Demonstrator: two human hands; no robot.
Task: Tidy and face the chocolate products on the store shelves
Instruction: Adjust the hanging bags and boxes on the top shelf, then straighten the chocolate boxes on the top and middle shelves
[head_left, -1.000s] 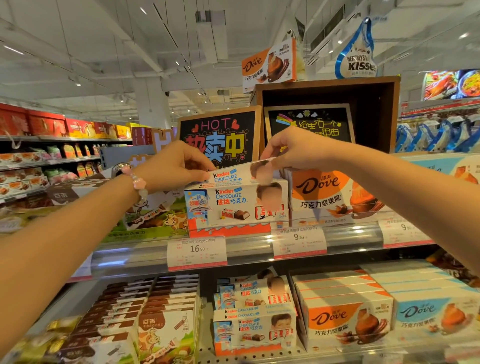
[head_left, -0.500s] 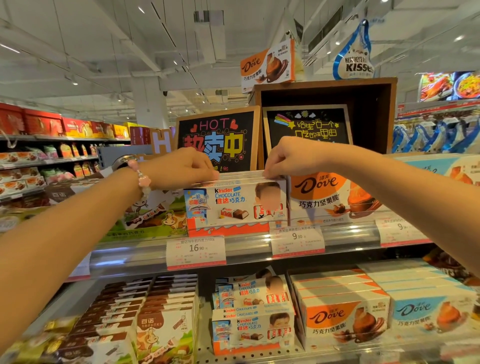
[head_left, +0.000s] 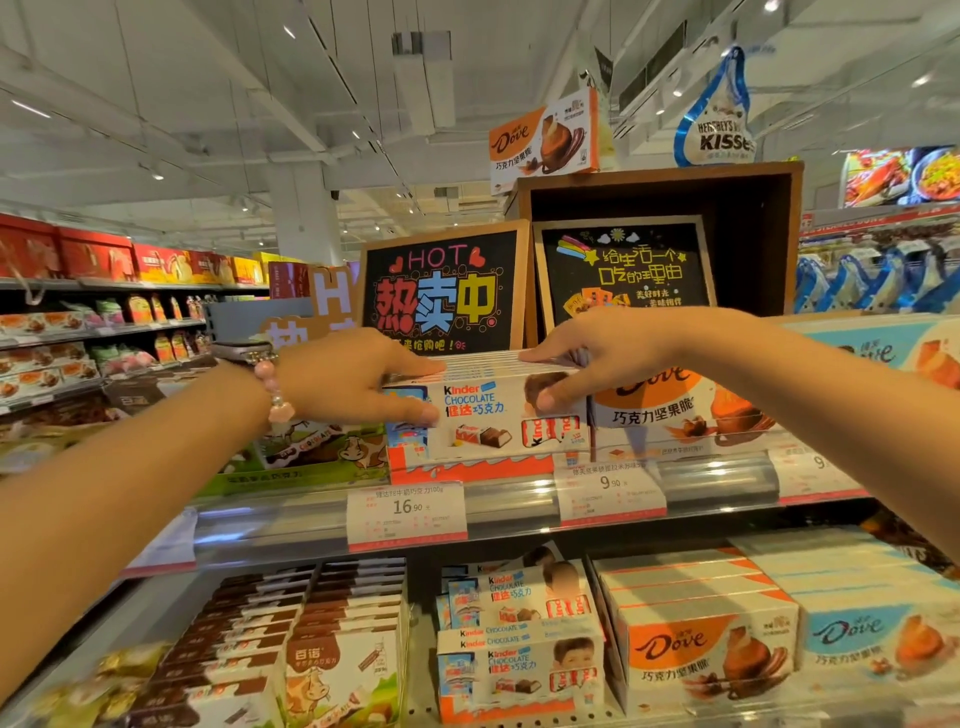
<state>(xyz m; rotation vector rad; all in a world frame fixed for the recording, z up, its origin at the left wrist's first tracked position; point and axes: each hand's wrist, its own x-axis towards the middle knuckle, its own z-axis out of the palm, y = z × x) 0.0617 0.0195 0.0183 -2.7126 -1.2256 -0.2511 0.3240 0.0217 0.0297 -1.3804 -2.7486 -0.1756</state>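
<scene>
Our left hand (head_left: 358, 379) and right hand (head_left: 587, 358) grasping Kinder box stack (head_left: 488, 415) ends, thumbs on front, upper shelf (head_left: 717, 475).

Kinder box (head_left: 488, 415), upper shelf: "Kinder CHOCOLATE".
Price tag (head_left: 407, 512) beneath: "16.90".
Adjacent price tag (head_left: 610, 488): "9.90".
Orange box (head_left: 670, 405) to right: "Dove".
Chalkboard sign (head_left: 441, 291): "HOT".
Hanging sign (head_left: 719, 122): "HERSHEY'S KISSES".
Lower-shelf boxes (head_left: 519, 670): "Kinder CHOCOLATE"; neighbouring boxes (head_left: 711, 654): "Dove".
</scene>
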